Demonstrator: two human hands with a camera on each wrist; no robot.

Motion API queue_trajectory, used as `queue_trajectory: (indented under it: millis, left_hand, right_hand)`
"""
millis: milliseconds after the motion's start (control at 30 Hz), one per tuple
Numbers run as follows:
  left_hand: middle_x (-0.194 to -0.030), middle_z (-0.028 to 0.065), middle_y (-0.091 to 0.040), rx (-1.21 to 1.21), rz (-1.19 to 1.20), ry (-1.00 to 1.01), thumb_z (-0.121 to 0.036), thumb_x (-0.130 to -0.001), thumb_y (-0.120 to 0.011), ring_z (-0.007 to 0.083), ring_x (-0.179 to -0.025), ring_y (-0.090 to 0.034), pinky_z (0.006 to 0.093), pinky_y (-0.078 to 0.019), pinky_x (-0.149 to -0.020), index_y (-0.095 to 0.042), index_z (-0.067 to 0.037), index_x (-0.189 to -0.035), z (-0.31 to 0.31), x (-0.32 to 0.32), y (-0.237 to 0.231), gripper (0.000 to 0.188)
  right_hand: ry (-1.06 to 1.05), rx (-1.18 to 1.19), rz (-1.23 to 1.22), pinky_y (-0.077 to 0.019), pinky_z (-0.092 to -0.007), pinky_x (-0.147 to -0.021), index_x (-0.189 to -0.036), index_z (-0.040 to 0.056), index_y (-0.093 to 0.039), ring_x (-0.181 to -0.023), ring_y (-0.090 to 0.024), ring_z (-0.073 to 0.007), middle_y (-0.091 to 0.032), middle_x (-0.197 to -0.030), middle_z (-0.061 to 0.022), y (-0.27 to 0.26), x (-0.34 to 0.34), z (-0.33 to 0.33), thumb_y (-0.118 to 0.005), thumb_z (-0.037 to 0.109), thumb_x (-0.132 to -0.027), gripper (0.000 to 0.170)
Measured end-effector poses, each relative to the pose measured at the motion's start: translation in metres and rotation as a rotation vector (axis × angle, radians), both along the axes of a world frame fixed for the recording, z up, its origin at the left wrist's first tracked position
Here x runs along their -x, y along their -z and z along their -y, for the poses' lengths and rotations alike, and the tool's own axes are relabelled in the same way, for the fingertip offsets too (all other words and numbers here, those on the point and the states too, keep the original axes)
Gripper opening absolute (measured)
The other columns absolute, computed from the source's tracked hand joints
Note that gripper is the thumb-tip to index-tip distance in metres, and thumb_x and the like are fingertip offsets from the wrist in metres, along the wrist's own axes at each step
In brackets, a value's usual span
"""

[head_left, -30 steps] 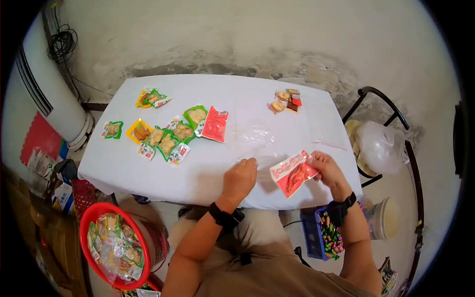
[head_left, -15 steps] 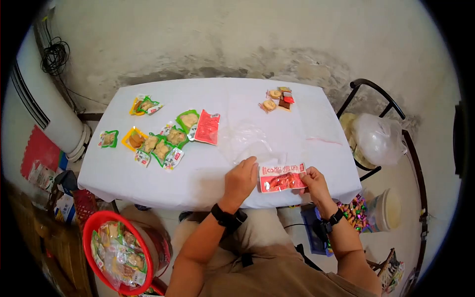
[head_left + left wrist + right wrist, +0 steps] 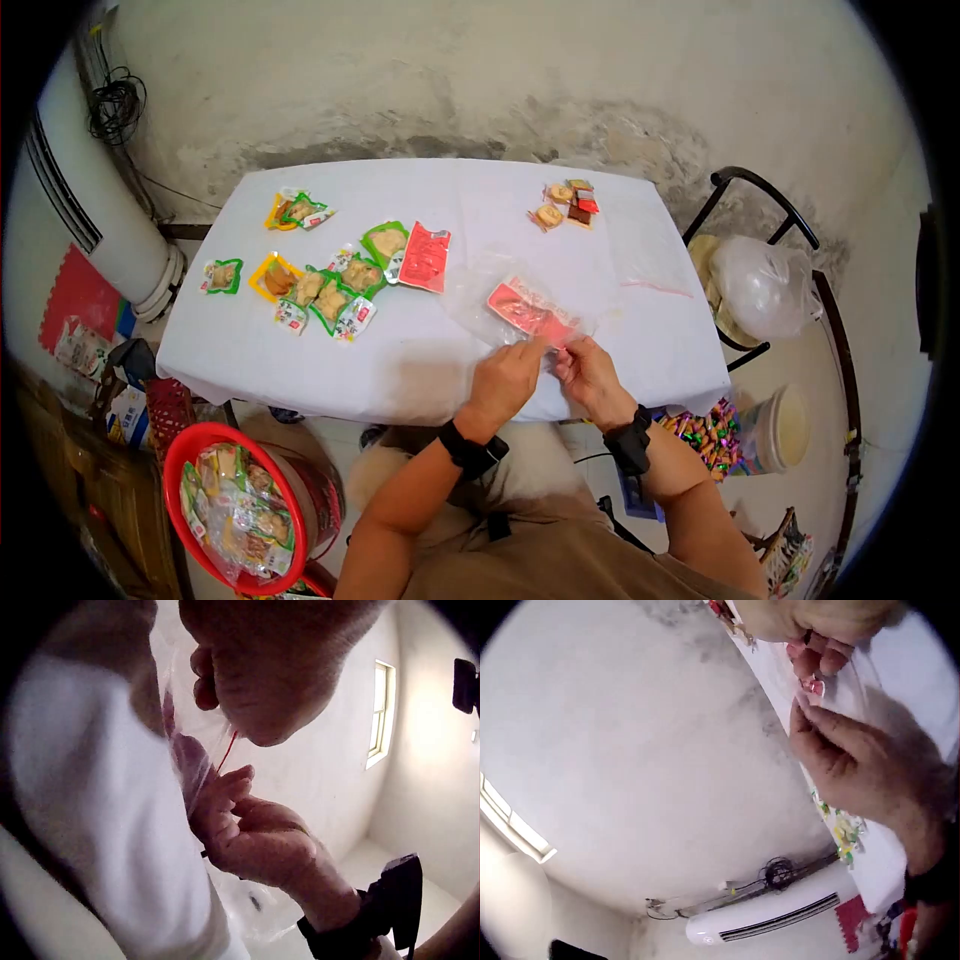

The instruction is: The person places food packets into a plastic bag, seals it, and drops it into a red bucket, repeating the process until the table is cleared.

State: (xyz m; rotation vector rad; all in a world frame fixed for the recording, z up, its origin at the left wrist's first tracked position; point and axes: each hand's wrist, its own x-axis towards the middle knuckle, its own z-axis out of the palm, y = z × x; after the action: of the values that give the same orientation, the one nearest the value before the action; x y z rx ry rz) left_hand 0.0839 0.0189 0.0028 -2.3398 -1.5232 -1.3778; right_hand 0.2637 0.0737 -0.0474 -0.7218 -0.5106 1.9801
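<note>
In the head view, a red-and-white snack packet [image 3: 522, 307] lies within a clear plastic bag [image 3: 466, 300] near the table's front edge. My left hand [image 3: 505, 382] pinches the bag's near edge, its fingers overlapping the lower end of the packet. Close beside it, my right hand [image 3: 590, 380] grips the edge with thumb and fingers. A thin red strip [image 3: 227, 753] along the bag's mouth stretches between both hands in the left wrist view. From the right wrist, the left thumb and fingers [image 3: 810, 712] meet on the plastic.
Green and yellow snack packets [image 3: 336, 296] and a red packet [image 3: 425, 258] lie on the white-covered table [image 3: 420, 370]. Small biscuits [image 3: 550, 214] sit at the back; a flat clear bag [image 3: 655, 270] lies right. A red bucket [image 3: 172, 470] of packets stands left, wrapped sweets [image 3: 705, 430] right.
The red-and-white packet, held outside by the right hand earlier, has gone left into the clear bag. The right hand has let go of it and now grips the bag's edge beside the left.
</note>
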Motion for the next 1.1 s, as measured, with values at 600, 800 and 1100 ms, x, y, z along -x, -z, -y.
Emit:
queue_trajectory:
  millis: [600,800,1100]
  left_hand:
    - [-0.074,0.0077,-0.057,-0.02,0.148,-0.024,-0.007,-0.076,-0.055,0.0248,-0.066,-0.059,0.0354,-0.0482,-0.056,-0.055,-0.008,-0.096,0.001,0.009,-0.005,0.02]
    - [-0.073,0.007,-0.059,0.013,0.07,-0.011,-0.008,-0.078,-0.057,0.0228,-0.065,-0.059,0.034,-0.0481,-0.053,-0.058,-0.01,-0.095,0.009,0.002,-0.001,0.017]
    - [-0.07,0.0077,-0.059,0.078,0.093,-0.115,-0.011,-0.08,-0.055,0.0251,-0.066,-0.06,0.0374,-0.0484,-0.054,-0.056,-0.008,-0.096,0.002,0.01,0.003,0.016]
  right_hand:
    - [-0.036,0.081,-0.126,-0.0391,-0.0412,-0.089,-0.114,0.0054,-0.047,-0.114,-0.044,-0.0255,-0.049,-0.117,-0.0102,-0.067,0.039,0.014,-0.049,0.041,-0.09,0.043]
    - [-0.071,0.009,-0.204,-0.0399,-0.0415,-0.09,-0.112,-0.0007,-0.045,-0.121,-0.041,-0.0299,-0.047,-0.121,-0.0142,-0.066,0.05,-0.01,-0.046,0.043,-0.091,0.048]
    - [-0.12,-0.078,-0.029,-0.0385,-0.0357,-0.09,-0.111,0.0027,-0.048,-0.114,-0.046,-0.0234,-0.048,-0.122,-0.0111,-0.046,0.021,-0.017,-0.051,0.035,-0.091,0.038]
